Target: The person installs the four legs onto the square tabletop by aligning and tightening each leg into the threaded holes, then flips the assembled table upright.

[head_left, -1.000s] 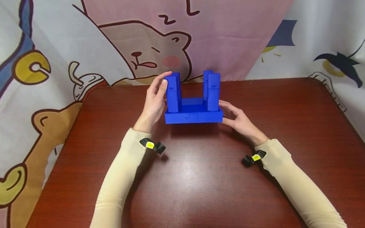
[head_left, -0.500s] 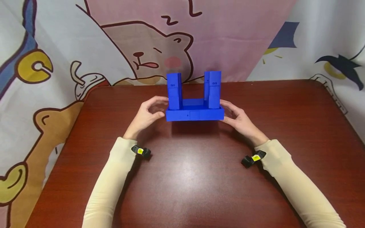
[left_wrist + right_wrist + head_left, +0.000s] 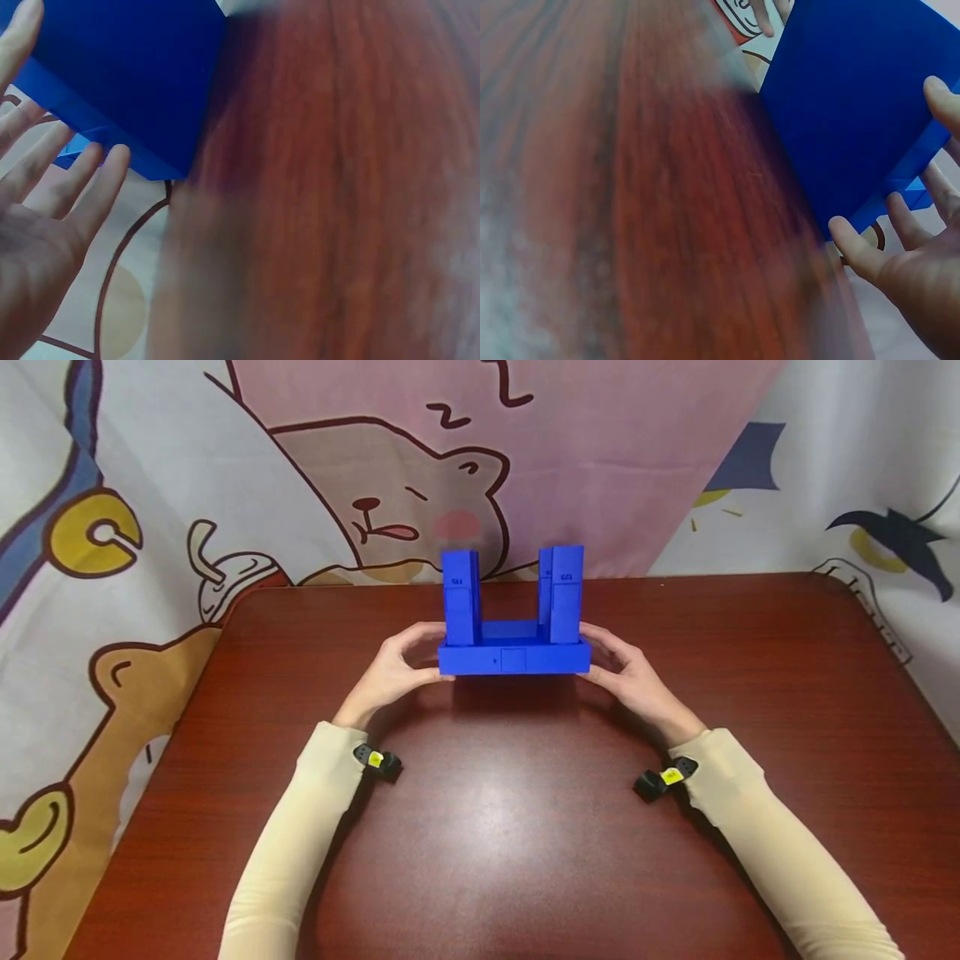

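Observation:
A blue tray-like base (image 3: 472, 661) is held above the table, with upright blue blocks at its two ends, one of them the left block (image 3: 460, 602) and another the right block (image 3: 566, 597). Small dark figures mark their fronts. My left hand (image 3: 390, 672) holds the base's left end, thumb at the front corner and fingers at the side. At the other end my right hand (image 3: 637, 685) grips it in a matching way. Both wrist views show the flat blue underside (image 3: 855, 105); in the right one, the thumb lies against it. Some fingertips are hidden behind the base in the head view.
The brown wooden table (image 3: 495, 860) extends around both hands, with a dark shadow below the base. Behind its far edge hangs a cloth (image 3: 600, 460) printed with cartoon animals. Black wrist straps (image 3: 378, 761) sit on the cream sleeves (image 3: 285, 835).
My left hand has come down from the top of the left block to the base's left end. The blue assembly has shifted slightly up in the view. My right hand has stayed in place.

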A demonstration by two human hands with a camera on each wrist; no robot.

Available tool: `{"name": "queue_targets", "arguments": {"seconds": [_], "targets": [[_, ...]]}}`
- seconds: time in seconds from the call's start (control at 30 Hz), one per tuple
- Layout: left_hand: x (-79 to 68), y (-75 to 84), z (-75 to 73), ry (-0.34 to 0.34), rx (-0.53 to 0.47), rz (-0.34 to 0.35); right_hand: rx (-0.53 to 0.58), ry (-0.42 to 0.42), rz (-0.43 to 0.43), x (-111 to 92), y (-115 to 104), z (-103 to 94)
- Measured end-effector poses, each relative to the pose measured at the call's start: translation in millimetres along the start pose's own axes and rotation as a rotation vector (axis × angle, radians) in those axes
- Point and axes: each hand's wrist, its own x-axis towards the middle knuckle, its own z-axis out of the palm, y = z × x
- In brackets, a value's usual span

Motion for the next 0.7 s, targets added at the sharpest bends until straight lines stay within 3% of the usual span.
{"name": "queue_targets", "arguments": {"seconds": [0.2,0.33,0.53,0.7], "targets": [[5.7,-22.4,4.5,0.056,-0.123,-0.018,0.049,0.018,0.007,3,-1,3.4],[4.8,-26.4,8.0,0.098,-0.129,0.002,0.017,0.061,0.014,4,-3,6.3],[2.0,-23.6,19.0,0.144,-0.133,-0.004,-0.014,0.169,-0.019,5,-5,14.2],[5.4,-11.7,28.9,0.195,-0.114,-0.039,-0.089,0.259,-0.037,7,-12,17.8]]}}
